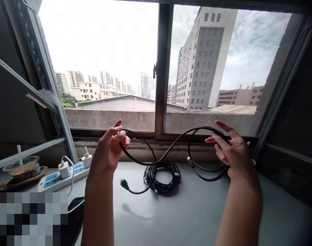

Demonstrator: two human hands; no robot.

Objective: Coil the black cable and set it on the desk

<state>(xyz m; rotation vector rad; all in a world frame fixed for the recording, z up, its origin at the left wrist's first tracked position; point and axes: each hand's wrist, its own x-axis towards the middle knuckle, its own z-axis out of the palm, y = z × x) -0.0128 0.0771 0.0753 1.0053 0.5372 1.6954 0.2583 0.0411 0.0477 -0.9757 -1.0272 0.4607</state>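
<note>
One black cable [156, 163] sags between the left hand [111, 147] and right hand [231, 147], both loosely half-curled around it (plug [124, 183] dangling, lol), above a coiled bundle [151, 177] on the desk [184, 218].

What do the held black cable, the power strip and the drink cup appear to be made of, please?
Black cable: probably flexible plastic or rubber, smooth, with soft highlights along its curves.
Power strip: likely hard plastic, white with crisp blue socket panels.
Drink cup: apparently clear plastic, since contents show through.
</note>
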